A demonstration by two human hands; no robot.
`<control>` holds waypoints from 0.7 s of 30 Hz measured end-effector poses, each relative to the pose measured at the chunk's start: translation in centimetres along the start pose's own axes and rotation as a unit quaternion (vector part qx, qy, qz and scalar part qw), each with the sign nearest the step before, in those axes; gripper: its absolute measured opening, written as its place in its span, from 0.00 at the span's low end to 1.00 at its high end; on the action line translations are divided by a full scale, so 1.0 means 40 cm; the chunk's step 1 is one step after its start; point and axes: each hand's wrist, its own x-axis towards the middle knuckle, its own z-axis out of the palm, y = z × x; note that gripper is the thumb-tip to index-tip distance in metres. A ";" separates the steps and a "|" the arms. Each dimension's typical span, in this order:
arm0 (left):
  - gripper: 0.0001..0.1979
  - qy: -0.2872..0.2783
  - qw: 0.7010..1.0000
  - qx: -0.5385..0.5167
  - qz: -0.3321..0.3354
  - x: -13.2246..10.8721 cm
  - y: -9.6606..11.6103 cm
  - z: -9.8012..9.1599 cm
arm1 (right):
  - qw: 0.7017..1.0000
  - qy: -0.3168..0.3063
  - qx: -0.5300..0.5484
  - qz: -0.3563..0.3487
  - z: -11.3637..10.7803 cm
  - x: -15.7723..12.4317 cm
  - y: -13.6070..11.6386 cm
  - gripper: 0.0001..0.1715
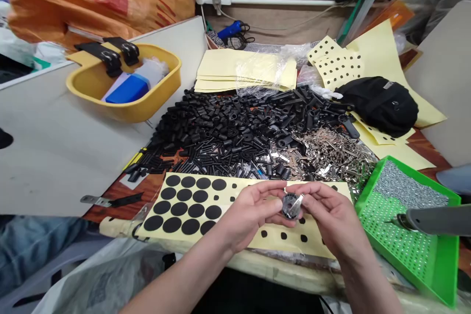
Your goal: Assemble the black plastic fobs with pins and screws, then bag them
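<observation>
Between my two hands, above a yellow sheet (239,235), is a small round black plastic part (288,204). My left hand (257,203) pinches its left side, thumb on the near face. With thumb and fingers closed, my right hand (324,206) holds a thin shiny metal clip (297,203) against the face of the round part. The clip lies slantwise across it; its lower end is hard to make out. Large black round stickers (190,226) cover the sheet's left side, and small black dots (283,236) show under and around my hands.
Behind the sheet lie heaps of black plastic parts (228,122) and metal clips (334,154). At right, a green tray (390,245) holds small screws (408,186), with a screwdriver (437,220) reaching over it. A yellow bin (125,113) hangs on the left partition.
</observation>
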 end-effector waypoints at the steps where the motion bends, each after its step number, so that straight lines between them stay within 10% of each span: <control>1: 0.20 -0.016 1.000 -0.009 -0.013 0.001 -0.005 -0.003 | 1.000 -0.003 -0.013 -0.007 0.001 0.000 0.000 0.06; 10: 0.19 -0.024 0.996 -0.068 -0.046 -0.014 -0.036 -0.030 | 0.989 0.036 -0.102 -0.096 0.007 0.001 0.022 0.06; 21: 0.20 -0.019 0.996 -0.080 0.025 -0.017 -0.041 -0.055 | 0.994 0.070 -0.076 -0.044 0.009 -0.010 0.034 0.07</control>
